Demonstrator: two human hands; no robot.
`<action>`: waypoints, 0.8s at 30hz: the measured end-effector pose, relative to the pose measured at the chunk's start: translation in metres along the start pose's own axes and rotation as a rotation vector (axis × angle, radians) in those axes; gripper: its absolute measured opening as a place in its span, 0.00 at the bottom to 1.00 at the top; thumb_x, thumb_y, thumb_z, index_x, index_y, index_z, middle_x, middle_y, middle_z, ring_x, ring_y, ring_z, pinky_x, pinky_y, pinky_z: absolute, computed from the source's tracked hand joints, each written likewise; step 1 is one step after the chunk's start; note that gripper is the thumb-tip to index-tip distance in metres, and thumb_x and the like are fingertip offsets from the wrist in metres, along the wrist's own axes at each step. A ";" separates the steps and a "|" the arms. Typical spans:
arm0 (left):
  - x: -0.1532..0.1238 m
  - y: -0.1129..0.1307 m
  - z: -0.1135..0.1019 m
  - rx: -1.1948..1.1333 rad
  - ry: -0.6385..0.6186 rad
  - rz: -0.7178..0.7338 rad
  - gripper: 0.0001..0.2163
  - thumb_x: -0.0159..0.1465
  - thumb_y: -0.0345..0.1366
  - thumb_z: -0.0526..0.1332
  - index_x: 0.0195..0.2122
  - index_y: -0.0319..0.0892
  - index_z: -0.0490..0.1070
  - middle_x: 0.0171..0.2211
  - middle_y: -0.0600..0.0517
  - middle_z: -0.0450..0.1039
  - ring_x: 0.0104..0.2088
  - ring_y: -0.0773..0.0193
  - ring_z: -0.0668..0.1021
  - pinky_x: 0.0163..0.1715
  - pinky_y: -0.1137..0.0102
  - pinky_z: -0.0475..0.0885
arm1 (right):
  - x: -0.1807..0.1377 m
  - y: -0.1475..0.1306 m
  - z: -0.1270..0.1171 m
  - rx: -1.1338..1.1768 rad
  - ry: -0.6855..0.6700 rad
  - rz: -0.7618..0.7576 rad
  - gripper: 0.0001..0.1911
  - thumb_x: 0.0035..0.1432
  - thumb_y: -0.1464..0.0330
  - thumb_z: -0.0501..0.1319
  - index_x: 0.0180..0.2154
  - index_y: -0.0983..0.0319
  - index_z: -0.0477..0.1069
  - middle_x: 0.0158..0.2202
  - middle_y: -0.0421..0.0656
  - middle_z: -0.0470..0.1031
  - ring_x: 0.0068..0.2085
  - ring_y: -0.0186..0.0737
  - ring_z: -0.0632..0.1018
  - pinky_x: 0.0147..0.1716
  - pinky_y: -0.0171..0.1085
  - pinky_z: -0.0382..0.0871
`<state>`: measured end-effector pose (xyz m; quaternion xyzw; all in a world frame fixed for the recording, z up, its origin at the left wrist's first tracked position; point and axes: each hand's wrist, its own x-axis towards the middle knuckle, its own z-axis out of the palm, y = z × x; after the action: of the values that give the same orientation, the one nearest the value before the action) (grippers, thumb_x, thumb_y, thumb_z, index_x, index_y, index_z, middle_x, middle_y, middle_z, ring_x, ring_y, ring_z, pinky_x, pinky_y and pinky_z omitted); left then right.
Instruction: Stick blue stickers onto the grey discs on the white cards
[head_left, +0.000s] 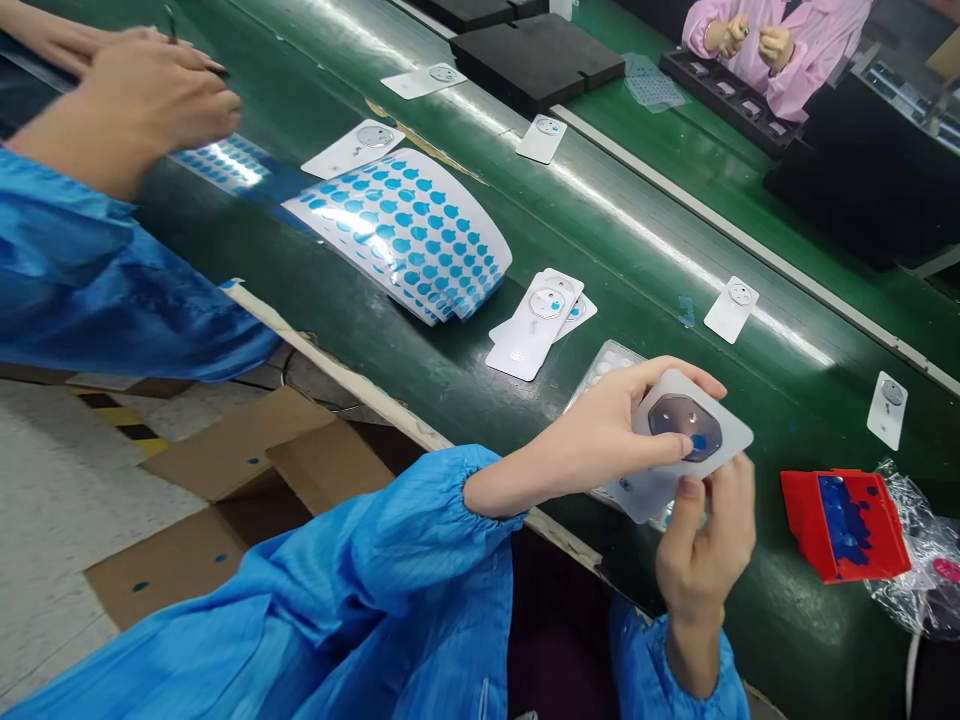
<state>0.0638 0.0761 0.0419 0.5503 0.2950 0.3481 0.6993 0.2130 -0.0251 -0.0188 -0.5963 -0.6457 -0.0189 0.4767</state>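
My left hand [600, 430] grips a white plastic panel [731, 425] with a dark octagonal window. Its thumb presses on the window beside a round blue sticker [698, 442]. My right hand [709, 540] is at the panel's lower right edge, fingers curled, their tips partly hidden behind it and the thumb by the lower edge. Beneath my left hand lies a clear tray [611, 358], mostly covered. Left of it, white panels [529, 335] are stacked askew on the green bench. A curled sheet of blue stickers [420, 225] lies farther left.
A co-worker's hands [150, 95] work at the upper left; another person in pink [817, 50] sits across. More panels [731, 310] lie along the conveyor. A red box [847, 525] and crumpled clear film [922, 560] are at right. Open cardboard boxes [232, 440] stand below the bench edge.
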 end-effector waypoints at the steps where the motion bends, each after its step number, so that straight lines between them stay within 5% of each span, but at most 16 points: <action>1: 0.000 -0.001 0.000 0.013 0.014 0.002 0.17 0.62 0.29 0.69 0.53 0.42 0.78 0.43 0.50 0.81 0.42 0.61 0.82 0.41 0.69 0.77 | 0.004 0.002 -0.005 -0.017 0.031 0.002 0.23 0.73 0.72 0.59 0.67 0.62 0.72 0.56 0.55 0.79 0.52 0.52 0.83 0.41 0.45 0.83; 4: -0.003 -0.004 0.001 0.041 0.050 -0.006 0.12 0.66 0.33 0.69 0.51 0.41 0.78 0.43 0.50 0.82 0.42 0.60 0.82 0.39 0.70 0.77 | 0.018 0.007 -0.018 -0.096 0.148 -0.069 0.28 0.67 0.75 0.68 0.66 0.58 0.72 0.51 0.49 0.80 0.43 0.43 0.84 0.32 0.37 0.80; 7: -0.007 -0.006 0.002 0.084 0.052 -0.003 0.06 0.68 0.34 0.68 0.45 0.41 0.78 0.39 0.52 0.81 0.39 0.62 0.82 0.35 0.71 0.76 | 0.032 0.008 -0.027 -0.228 0.041 -0.228 0.20 0.63 0.77 0.73 0.55 0.58 0.78 0.41 0.42 0.82 0.34 0.36 0.81 0.31 0.34 0.77; 11: -0.016 -0.009 0.003 0.236 0.074 0.045 0.06 0.70 0.35 0.68 0.46 0.41 0.79 0.36 0.54 0.80 0.33 0.64 0.79 0.29 0.72 0.71 | 0.046 0.005 -0.031 -0.223 -0.093 -0.290 0.14 0.64 0.78 0.72 0.48 0.59 0.77 0.38 0.41 0.83 0.36 0.36 0.83 0.35 0.34 0.78; 17: -0.025 -0.008 0.001 0.367 0.050 0.104 0.13 0.74 0.31 0.61 0.57 0.40 0.78 0.38 0.54 0.81 0.30 0.66 0.78 0.28 0.72 0.71 | 0.049 0.003 -0.029 -0.228 -0.130 -0.300 0.12 0.65 0.80 0.70 0.45 0.60 0.75 0.38 0.41 0.84 0.36 0.35 0.83 0.35 0.33 0.77; 24: -0.027 -0.003 -0.002 0.428 0.022 0.127 0.13 0.73 0.28 0.60 0.55 0.41 0.79 0.33 0.57 0.77 0.27 0.70 0.74 0.27 0.74 0.68 | 0.048 0.008 -0.026 -0.254 -0.153 -0.367 0.10 0.67 0.78 0.68 0.44 0.60 0.73 0.36 0.40 0.82 0.34 0.35 0.81 0.34 0.33 0.75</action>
<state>0.0471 0.0544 0.0390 0.6999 0.3347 0.3269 0.5398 0.2427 -0.0020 0.0222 -0.5235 -0.7700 -0.1412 0.3363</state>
